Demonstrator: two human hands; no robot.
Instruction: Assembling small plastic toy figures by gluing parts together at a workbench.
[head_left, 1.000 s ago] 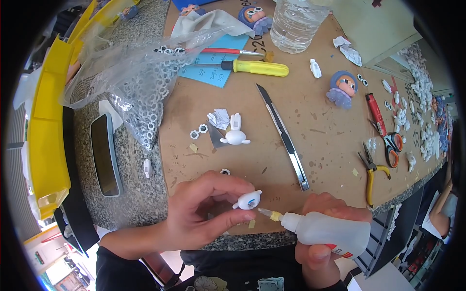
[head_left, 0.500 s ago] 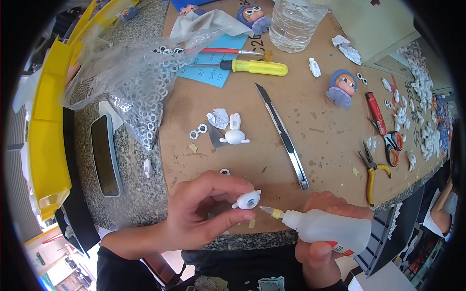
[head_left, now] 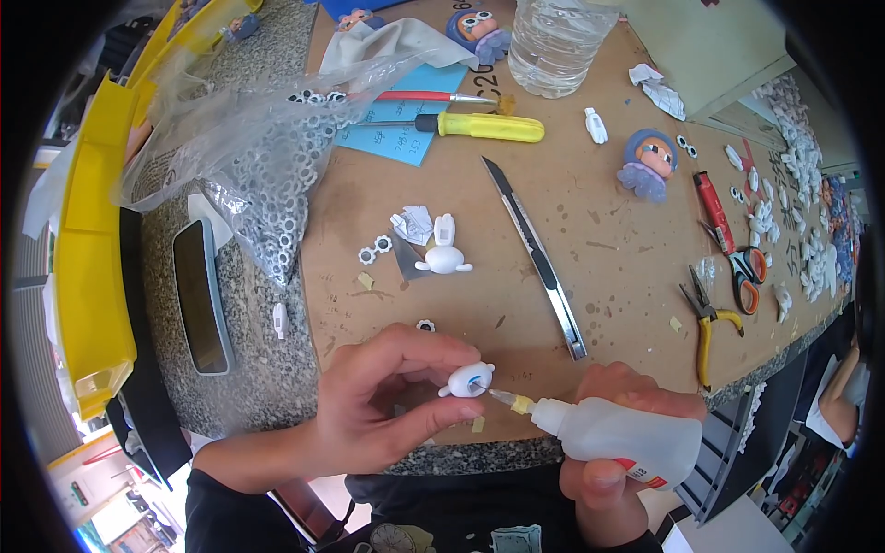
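Over the cardboard [head_left: 502,426]'s near edge, my left hand [head_left: 383,396], pinching the white toy part [head_left: 463,381], needs steadiness; my right hand [head_left: 613,472], wrapped around the squeeze bottle [head_left: 613,433], only light pressure.

left fingers [head_left: 429,346] pinch a white piece [head_left: 464,382] (blue-marked) while right fingers [head_left: 601,479] grip a translucent bottle [head_left: 636,435].

Light is bright, the lower left washed out, edges bending strongly.

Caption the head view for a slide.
Left hand pinches a small white part; right hand holds a translucent bottle, its nozzle close to the part.
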